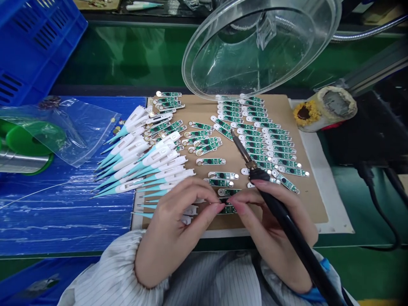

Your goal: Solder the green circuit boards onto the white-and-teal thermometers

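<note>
Near the front of a brown board, my left hand (180,221) has thumb and forefinger pinched together. What lies between those fingertips is too small and covered to make out. My right hand (277,225) carries a black soldering iron (288,225) resting along the hand, its metal tip pointing up and away. The right thumb and forefinger also meet close to the left fingertips, above small green circuit boards (229,210). Rows of such circuit boards (253,144) in white holders, many with round silver discs, spread beyond my hands. White and light-blue digital thermometers (153,161) lie heaped on the left.
A clear round hood (204,80) overhangs the back of the brown board (306,199). A solder spool (25,163) and a plastic bag (79,144) lie left, below a blue crate (41,46). At right stands a cylindrical holder (318,121) with a yellow sponge; black cables (379,208) hang beyond.
</note>
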### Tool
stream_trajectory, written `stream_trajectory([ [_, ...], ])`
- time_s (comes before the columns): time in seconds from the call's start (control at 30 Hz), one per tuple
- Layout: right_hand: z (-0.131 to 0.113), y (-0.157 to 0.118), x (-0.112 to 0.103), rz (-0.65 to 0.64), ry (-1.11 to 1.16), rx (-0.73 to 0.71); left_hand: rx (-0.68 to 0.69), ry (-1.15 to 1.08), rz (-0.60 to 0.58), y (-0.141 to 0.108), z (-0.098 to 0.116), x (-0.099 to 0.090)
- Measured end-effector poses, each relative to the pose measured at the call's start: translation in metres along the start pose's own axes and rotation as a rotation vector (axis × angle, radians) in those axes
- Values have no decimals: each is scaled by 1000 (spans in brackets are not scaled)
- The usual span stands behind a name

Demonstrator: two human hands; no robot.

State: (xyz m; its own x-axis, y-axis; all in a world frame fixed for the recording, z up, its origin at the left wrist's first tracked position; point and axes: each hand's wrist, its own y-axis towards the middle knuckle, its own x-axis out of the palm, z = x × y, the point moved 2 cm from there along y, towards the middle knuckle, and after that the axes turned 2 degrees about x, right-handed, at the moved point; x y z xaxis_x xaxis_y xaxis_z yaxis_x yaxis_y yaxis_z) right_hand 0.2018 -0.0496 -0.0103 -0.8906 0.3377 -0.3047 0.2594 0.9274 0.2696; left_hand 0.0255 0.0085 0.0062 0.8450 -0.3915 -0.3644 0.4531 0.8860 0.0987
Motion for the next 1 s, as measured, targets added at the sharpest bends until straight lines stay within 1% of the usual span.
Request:
stream_trajectory([
  [0.1, 2, 3, -6, 85, -75, 5, 70, 225, -7, 10, -4, -8],
  [0.17, 5, 6, -13, 177, -60, -67, 110, 339, -28, 17, -8, -10],
  [0.23, 13, 7, -20, 291, -29, -116, 135, 403, -59, 23, -11, -11],
  [0.3, 22, 7, -27, 406, -40, -105, 142, 442, -80, 27, -14, -10],
  [0.33, 27, 6, -29, 440, -44, -96, 143, 455, -84, 28, -15, -10],
  [0.4, 32, 7, -30, 434, -30, -118, 140, 477, -95, 29, -16, -10],
  [0.5, 33, 8, -26, 345, -3, -163, 141, 496, -106, 30, -18, -10],
  [0.57, 31, 9, -22, 324, -21, -164, 139, 500, -109, 30, -18, -11],
  [0.63, 29, 8, -20, 317, -45, -146, 134, 498, -113, 31, -19, -10],
  [0.8, 31, 3, -23, 249, -51, -37, 124, 501, -128, 31, -19, -9],
  [0.9, 32, 3, -25, 238, -61, -55, 128, 505, -127, 31, -19, -9],
  [1.0, 32, 5, -24, 263, -66, -78, 128, 507, -124, 31, -19, -10],
])
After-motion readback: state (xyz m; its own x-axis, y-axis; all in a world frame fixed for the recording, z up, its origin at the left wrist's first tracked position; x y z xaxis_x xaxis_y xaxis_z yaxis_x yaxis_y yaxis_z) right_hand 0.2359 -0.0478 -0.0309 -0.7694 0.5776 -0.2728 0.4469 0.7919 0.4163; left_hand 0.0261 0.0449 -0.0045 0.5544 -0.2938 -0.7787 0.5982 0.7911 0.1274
